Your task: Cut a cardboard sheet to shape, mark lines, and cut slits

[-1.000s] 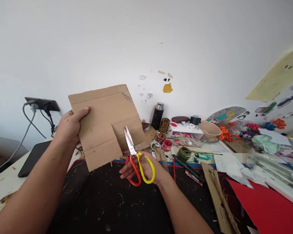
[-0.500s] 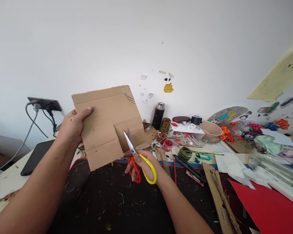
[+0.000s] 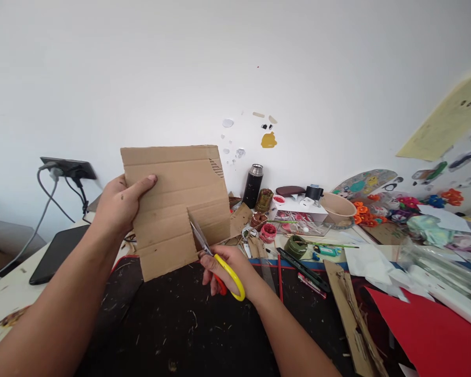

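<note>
A brown cardboard sheet (image 3: 168, 183) is held up in front of me, with a slit running from its lower edge to about its middle. My left hand (image 3: 121, 204) grips the sheet's left edge, thumb on the near face and fingers hidden behind. My right hand (image 3: 227, 267) is closed round scissors (image 3: 230, 275) with one yellow and one red handle. Their metal blades lie in the slit, pointing up and left. The cardboard right of the slit sits behind the blades. A torn corrugated patch shows at the sheet's upper right.
Below lies a dark mat (image 3: 180, 330) with small scraps. Behind it stand a black flask (image 3: 253, 186), a red paint jar (image 3: 267, 233) and a green jar (image 3: 295, 247). Rightward are a cardboard strip (image 3: 347, 309) and red paper (image 3: 427, 324). A black tablet (image 3: 58, 254) lies left.
The scissor blades have closed partway and moved down and left into the slit. The cardboard has tilted and shifted slightly to the right and down with my left hand.
</note>
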### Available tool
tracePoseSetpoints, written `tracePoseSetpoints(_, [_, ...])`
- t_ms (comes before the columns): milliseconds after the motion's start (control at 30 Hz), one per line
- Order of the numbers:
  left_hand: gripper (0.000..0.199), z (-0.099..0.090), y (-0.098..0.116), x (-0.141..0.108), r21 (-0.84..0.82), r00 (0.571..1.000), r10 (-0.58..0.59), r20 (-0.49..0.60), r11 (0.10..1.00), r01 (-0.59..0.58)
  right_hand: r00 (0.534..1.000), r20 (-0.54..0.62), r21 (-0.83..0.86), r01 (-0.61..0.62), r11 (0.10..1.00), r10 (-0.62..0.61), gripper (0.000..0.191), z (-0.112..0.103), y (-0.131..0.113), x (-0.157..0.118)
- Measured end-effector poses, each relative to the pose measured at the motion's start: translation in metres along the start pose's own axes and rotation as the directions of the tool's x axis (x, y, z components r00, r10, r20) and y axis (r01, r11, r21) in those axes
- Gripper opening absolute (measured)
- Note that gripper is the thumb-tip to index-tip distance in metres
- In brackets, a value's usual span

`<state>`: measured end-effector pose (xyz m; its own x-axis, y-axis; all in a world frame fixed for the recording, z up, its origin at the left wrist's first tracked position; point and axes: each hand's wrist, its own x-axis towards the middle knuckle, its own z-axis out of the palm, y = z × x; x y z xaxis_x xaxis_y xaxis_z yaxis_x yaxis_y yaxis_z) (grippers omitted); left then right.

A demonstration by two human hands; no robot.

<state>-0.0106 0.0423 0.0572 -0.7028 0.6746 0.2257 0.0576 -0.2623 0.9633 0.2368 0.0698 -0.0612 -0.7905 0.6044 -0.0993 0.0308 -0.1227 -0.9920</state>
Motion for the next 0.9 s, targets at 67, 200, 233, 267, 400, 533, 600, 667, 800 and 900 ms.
tracePoseSetpoints(67, [0.053, 0.000, 0.001, -0.002, 0.024, 1.000, -0.011, 0.013, 1.000, 0.011, 1.000, 0.013, -0.015, -0.003, 1.000, 0.003, 0.067, 0.002, -0.001, -0.001])
tracePoseSetpoints(200, [0.054, 0.001, -0.004, -0.004, 0.065, 0.997, -0.032, 0.077, 0.998, 0.027, 0.999, -0.033, -0.015, 0.024, 1.000, -0.025, 0.065, 0.004, -0.003, -0.004])
tracePoseSetpoints(233, [0.054, 0.003, -0.005, -0.005, 0.063, 0.996, -0.036, 0.080, 0.998, 0.031, 0.998, -0.054, -0.010, 0.024, 1.000, -0.024, 0.066, 0.004, -0.003, -0.004])
tracePoseSetpoints(267, [0.053, 0.004, -0.007, -0.006, 0.057, 0.996, -0.043, 0.077, 0.998, 0.039, 0.997, -0.070, -0.005, 0.020, 1.000, -0.020, 0.067, 0.005, -0.003, -0.003])
tracePoseSetpoints(400, [0.050, 0.015, -0.008, -0.014, 0.022, 0.992, -0.092, 0.087, 0.996, 0.091, 0.992, -0.122, 0.004, 0.034, 0.999, -0.034, 0.071, 0.004, -0.002, 0.000])
tracePoseSetpoints(533, [0.051, 0.023, -0.009, -0.021, -0.056, 0.990, -0.086, 0.109, 0.994, 0.092, 0.979, -0.186, -0.002, 0.088, 0.996, -0.086, 0.069, 0.003, -0.002, 0.001])
tracePoseSetpoints(600, [0.050, 0.024, -0.011, -0.023, -0.076, 0.990, -0.077, 0.119, 0.993, 0.086, 0.974, -0.208, -0.020, 0.090, 0.996, -0.092, 0.067, 0.002, -0.003, 0.001])
tracePoseSetpoints(667, [0.048, 0.025, -0.014, -0.023, -0.074, 0.989, -0.083, 0.122, 0.993, 0.093, 0.972, -0.215, -0.033, 0.087, 0.996, -0.092, 0.067, 0.001, -0.003, 0.001])
tracePoseSetpoints(800, [0.054, 0.028, -0.016, -0.024, -0.084, 0.982, -0.131, 0.135, 0.986, 0.143, 0.968, -0.231, -0.040, 0.093, 0.995, -0.100, 0.067, -0.001, -0.004, 0.000])
tracePoseSetpoints(900, [0.060, 0.029, -0.020, -0.025, -0.117, 0.979, -0.153, 0.137, 0.978, 0.170, 0.964, -0.240, -0.033, 0.109, 0.994, -0.113, 0.063, -0.004, -0.004, -0.001])
